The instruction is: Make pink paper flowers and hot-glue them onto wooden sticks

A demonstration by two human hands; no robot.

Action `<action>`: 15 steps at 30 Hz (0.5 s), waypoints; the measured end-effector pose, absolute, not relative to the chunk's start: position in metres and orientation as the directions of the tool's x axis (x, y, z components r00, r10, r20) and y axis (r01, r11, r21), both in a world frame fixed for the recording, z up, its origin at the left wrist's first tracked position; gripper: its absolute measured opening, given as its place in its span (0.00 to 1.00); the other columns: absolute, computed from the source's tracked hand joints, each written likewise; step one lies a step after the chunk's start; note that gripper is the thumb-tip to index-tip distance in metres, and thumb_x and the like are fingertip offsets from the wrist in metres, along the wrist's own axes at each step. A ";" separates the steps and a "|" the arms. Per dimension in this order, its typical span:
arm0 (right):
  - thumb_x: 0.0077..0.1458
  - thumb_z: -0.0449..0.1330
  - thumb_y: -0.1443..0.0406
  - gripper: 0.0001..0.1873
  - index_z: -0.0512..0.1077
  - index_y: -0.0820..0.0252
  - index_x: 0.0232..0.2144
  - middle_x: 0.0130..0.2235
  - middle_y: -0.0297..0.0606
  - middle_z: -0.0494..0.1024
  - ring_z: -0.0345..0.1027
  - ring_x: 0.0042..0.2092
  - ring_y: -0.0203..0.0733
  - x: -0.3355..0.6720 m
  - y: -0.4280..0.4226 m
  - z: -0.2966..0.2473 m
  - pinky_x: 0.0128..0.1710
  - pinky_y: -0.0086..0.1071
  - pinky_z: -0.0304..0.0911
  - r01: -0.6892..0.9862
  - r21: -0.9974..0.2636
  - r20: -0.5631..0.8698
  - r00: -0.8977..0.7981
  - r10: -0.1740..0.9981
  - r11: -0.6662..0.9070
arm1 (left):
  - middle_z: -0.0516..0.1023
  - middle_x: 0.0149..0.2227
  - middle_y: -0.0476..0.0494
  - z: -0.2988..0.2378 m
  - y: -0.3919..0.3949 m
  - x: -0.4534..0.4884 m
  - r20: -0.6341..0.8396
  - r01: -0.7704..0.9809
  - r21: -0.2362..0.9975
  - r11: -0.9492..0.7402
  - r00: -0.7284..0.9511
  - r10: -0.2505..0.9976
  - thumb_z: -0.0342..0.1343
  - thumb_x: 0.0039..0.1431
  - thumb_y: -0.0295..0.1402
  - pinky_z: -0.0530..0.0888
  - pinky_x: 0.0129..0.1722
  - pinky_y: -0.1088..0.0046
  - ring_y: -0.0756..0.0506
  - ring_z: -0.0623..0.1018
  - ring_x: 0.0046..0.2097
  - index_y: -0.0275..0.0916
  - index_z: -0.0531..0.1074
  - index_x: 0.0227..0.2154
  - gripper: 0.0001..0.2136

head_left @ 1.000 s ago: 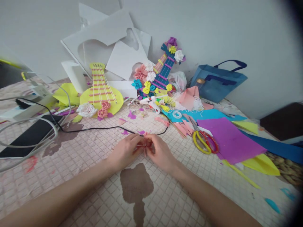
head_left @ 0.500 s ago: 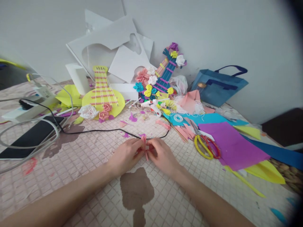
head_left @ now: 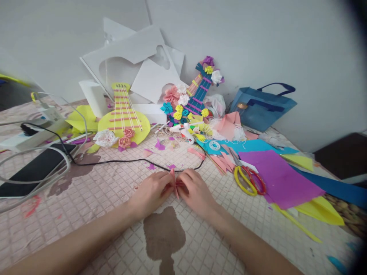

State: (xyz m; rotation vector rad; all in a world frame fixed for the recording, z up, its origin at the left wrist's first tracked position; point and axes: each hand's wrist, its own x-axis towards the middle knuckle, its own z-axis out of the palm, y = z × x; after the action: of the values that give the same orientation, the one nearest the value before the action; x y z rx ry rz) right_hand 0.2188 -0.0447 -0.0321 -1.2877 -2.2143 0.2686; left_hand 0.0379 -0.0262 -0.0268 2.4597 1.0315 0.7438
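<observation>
Between my two hands is a small pink paper flower (head_left: pixel 172 176), its folded petals sticking up and down between the fingertips. My left hand (head_left: pixel 153 191) pinches it from the left. From the other side my right hand (head_left: pixel 196 190) grips it with thumb and fingers, so most of the paper is hidden. Just beyond my fingers runs a black cord (head_left: pixel 137 160), leading towards a white glue gun (head_left: pixel 183 131). Pink paper strips (head_left: pixel 197 153) lie near the cord.
Yellow-and-red scissors (head_left: pixel 249 179) and a purple sheet (head_left: pixel 282 177) lie on the right. A yellow paper guitar (head_left: pixel 124 120) and a blue one (head_left: pixel 200 93) lean at the back. A phone (head_left: pixel 34 168) sits left under looping cables. A blue bag (head_left: pixel 262 109) stands back right.
The fingers of my right hand have closed in on the pink paper, narrowing the gap between the hands. The whole view has shifted slightly; the things on the table stay put.
</observation>
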 end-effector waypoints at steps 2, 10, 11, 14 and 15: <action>0.51 0.55 0.76 0.08 0.65 0.59 0.29 0.36 0.40 0.69 0.62 0.41 0.45 0.218 -0.044 -0.032 0.41 0.40 0.63 0.735 -0.417 0.373 -0.399 0.838 0.535 | 0.72 0.30 0.48 -0.028 -0.026 0.038 0.327 0.538 0.510 -0.671 0.600 0.730 0.50 0.59 0.24 0.67 0.33 0.73 0.48 0.72 0.33 0.39 0.64 0.27 0.06; 0.54 0.56 0.75 0.08 0.68 0.58 0.33 0.35 0.39 0.72 0.61 0.42 0.45 0.220 -0.043 -0.031 0.42 0.41 0.63 0.687 -0.463 0.329 -0.454 0.828 0.561 | 0.73 0.30 0.48 -0.027 -0.025 0.038 0.344 0.523 0.509 -0.684 0.605 0.718 0.50 0.59 0.24 0.68 0.33 0.74 0.48 0.72 0.33 0.38 0.65 0.28 0.06; 0.54 0.55 0.75 0.08 0.68 0.58 0.32 0.35 0.39 0.72 0.61 0.41 0.45 0.220 -0.043 -0.031 0.42 0.41 0.63 0.691 -0.455 0.332 -0.454 0.827 0.562 | 0.73 0.30 0.48 -0.026 -0.025 0.038 0.346 0.526 0.507 -0.683 0.602 0.720 0.50 0.59 0.24 0.67 0.33 0.74 0.48 0.72 0.33 0.38 0.65 0.27 0.06; 0.54 0.56 0.75 0.08 0.69 0.59 0.32 0.35 0.39 0.71 0.61 0.42 0.45 0.221 -0.043 -0.031 0.42 0.41 0.62 0.709 -0.438 0.331 -0.445 0.832 0.553 | 0.72 0.29 0.48 -0.025 -0.025 0.039 0.337 0.540 0.500 -0.677 0.599 0.726 0.50 0.59 0.24 0.67 0.32 0.74 0.48 0.72 0.32 0.38 0.65 0.27 0.06; 0.54 0.56 0.75 0.08 0.69 0.59 0.32 0.35 0.39 0.71 0.61 0.42 0.45 0.221 -0.043 -0.031 0.42 0.41 0.62 0.712 -0.435 0.327 -0.445 0.834 0.551 | 0.72 0.29 0.47 -0.025 -0.025 0.039 0.326 0.550 0.498 -0.670 0.598 0.732 0.50 0.59 0.25 0.67 0.32 0.74 0.48 0.72 0.32 0.38 0.65 0.27 0.06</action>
State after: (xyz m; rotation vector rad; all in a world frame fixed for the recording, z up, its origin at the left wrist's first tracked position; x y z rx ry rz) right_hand 0.2212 -0.0433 -0.0311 -1.2443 -2.2818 0.3187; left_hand 0.0387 -0.0254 -0.0251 2.4817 1.0360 0.7349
